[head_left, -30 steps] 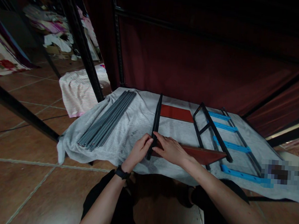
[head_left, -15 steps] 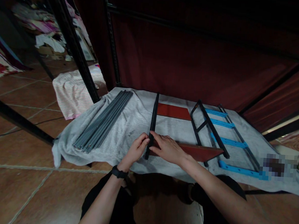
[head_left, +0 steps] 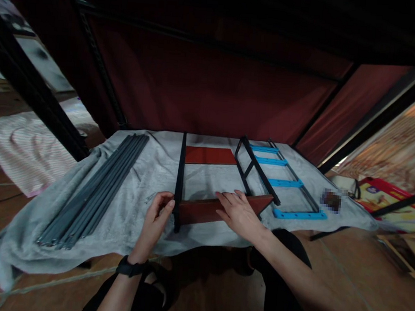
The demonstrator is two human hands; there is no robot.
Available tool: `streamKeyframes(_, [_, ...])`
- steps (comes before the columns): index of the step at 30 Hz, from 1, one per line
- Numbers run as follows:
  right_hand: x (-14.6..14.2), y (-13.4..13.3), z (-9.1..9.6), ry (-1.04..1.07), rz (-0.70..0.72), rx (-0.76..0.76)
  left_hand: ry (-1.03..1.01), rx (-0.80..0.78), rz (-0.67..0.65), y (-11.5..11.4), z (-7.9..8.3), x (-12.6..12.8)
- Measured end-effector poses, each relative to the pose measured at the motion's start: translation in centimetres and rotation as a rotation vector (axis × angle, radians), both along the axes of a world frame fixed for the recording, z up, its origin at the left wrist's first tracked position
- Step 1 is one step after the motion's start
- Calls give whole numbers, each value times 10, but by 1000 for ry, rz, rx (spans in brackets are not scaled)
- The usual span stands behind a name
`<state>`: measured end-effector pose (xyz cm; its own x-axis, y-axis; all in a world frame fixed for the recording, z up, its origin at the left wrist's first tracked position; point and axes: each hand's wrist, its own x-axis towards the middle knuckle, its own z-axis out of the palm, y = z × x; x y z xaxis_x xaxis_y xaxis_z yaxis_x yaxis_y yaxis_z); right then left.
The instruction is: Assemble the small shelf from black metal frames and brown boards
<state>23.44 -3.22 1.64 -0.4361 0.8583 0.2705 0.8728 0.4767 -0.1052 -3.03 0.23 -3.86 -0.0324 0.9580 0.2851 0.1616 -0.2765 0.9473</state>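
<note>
My left hand point(head_left: 158, 216), with a dark watch on its wrist, is loosely curled beside the black metal side frame point(head_left: 179, 182). Its thumb and fingers are apart, and I see nothing held between them. My right hand point(head_left: 238, 213) lies with spread fingers on the near reddish-brown board point(head_left: 199, 212), which spans between the two black frames. A second reddish-brown board point(head_left: 211, 155) joins them farther back. The right black frame point(head_left: 261, 171) leans at an angle. Small thin pieces point(head_left: 151, 198) lie on the cloth just left of my left hand, too small to name.
Several grey metal tubes point(head_left: 98, 190) lie bundled at left on the grey cloth point(head_left: 160, 166). Blue-runged metal frames point(head_left: 285, 183) lie at right. Black uprights point(head_left: 35, 82) and a maroon curtain point(head_left: 205, 89) enclose the surface. A red and yellow box point(head_left: 392, 201) stands beyond the right end.
My left hand has come off the left black frame, its fingers loosening. My right hand has shifted right along the near board, away from that frame. The view has turned to the right.
</note>
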Motion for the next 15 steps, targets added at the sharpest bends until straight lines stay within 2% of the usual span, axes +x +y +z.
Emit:
streamKeyframes(4, [23, -3, -7, 1, -53, 12, -84, -34, 33, -1, 1, 9])
streamKeyframes(10, [23, 6, -15, 57, -59, 28, -249, -111, 21, 5, -4, 24])
streamKeyframes(15, [32, 0, -13, 137, -2, 43, -440, -152, -26, 9, 0, 34])
